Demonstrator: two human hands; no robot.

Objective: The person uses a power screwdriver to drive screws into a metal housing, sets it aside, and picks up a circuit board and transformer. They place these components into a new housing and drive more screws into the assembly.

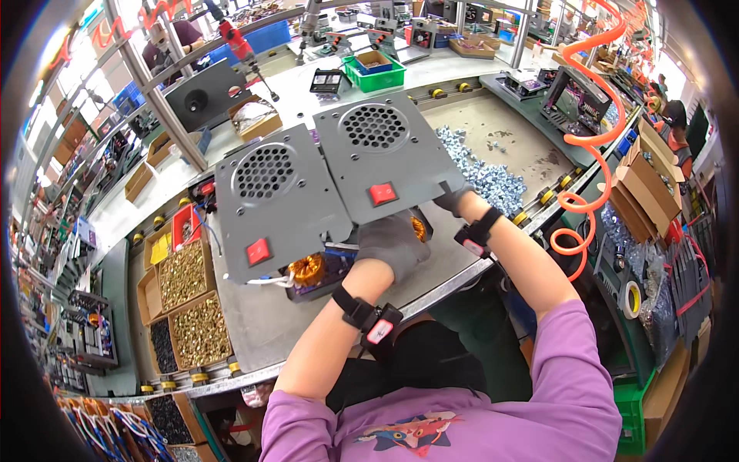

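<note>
Two grey metal panels lie side by side, the left panel and the right panel, each with a round honeycomb grille and a red rocker switch. My right hand, in a grey glove, grips the right panel's near right corner, thumb on top. My left hand, also gloved, is curled under that panel's near edge; its fingertips and what they hold are hidden. Beside it a copper-wound coil shows in part. Another copper coil and a circuit board stick out below the left panel.
Boxes of brass-coloured screws stand at the left, near a red bin. Silvery screws lie heaped at the right. Farther back are a green crate and a hanging red screwdriver. An orange coiled hose hangs at the right.
</note>
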